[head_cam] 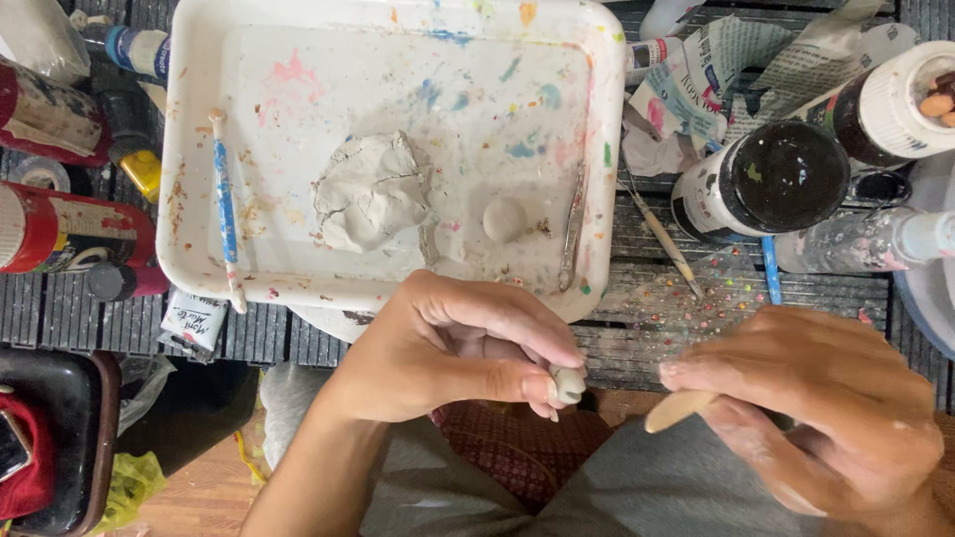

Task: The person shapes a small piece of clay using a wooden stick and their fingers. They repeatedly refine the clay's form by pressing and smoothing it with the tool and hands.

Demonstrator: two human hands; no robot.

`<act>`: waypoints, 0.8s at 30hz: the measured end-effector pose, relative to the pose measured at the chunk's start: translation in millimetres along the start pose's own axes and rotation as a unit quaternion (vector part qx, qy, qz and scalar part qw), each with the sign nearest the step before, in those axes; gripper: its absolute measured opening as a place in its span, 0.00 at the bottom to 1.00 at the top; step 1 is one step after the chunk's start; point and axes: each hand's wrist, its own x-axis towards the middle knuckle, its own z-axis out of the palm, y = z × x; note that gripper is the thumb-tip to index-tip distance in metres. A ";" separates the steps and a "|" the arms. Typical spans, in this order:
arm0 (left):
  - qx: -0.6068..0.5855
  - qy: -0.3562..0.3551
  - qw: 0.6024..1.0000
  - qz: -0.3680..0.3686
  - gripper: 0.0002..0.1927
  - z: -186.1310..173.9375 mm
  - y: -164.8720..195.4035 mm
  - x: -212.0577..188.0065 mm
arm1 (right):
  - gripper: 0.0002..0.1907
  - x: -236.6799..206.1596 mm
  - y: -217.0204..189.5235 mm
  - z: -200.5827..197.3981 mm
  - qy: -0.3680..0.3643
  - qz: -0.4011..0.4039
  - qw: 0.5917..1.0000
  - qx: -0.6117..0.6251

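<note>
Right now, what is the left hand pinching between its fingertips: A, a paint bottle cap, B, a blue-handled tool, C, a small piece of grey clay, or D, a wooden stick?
C: the left hand pinches a small piece of grey clay at its fingertips, while the wooden stick is in the right hand and the blue-handled tool lies in the white tray.

We see a dark slatted bench (657, 298) carrying a paint-splattered white tray (189, 249), paint bottles (766, 179) upper right, red cans (60, 229) left.
</note>
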 end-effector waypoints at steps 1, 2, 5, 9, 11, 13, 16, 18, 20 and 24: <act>0.005 -0.003 1.000 -0.002 0.11 0.1 0.0 -0.3 | 0.12 -0.7 1.4 -0.1 -0.013 0.001 1.000 -0.010; 0.010 -0.005 1.000 -0.004 0.12 0.4 0.1 -1.1 | 0.12 -1.5 2.5 0.2 -0.025 0.003 1.000 -0.018; 0.017 -0.011 1.000 -0.007 0.12 1.2 -1.2 -1.4 | 0.12 -5.1 7.0 3.7 -0.042 -0.008 0.998 -0.039; 0.053 -0.020 0.998 0.005 0.12 2.0 -3.4 0.0 | 0.12 -8.2 9.3 6.7 -0.041 -0.017 0.999 -0.030; 0.063 -0.026 0.998 0.009 0.12 0.8 -3.0 0.3 | 0.12 -8.3 9.4 6.5 -0.054 0.000 0.998 -0.019; 0.069 -0.032 0.997 0.011 0.13 0.5 -3.4 0.6 | 0.11 -7.7 9.6 6.2 -0.061 0.007 0.998 -0.004; 0.076 -0.034 0.996 0.009 0.13 0.8 -4.5 1.3 | 0.11 -7.5 10.6 6.7 -0.067 0.012 0.997 0.020; 0.079 -0.032 0.996 0.009 0.13 1.7 -4.6 1.4 | 0.10 -9.1 11.8 7.9 -0.075 0.029 0.996 0.034; 0.079 -0.028 0.996 0.008 0.13 2.1 -4.0 1.6 | 0.11 -12.6 12.6 8.9 -0.072 0.030 0.997 0.030; 0.017 -0.043 0.999 -0.004 0.12 4.1 -2.8 -2.5 | 0.11 -25.0 12.6 7.3 -0.072 0.108 0.990 0.054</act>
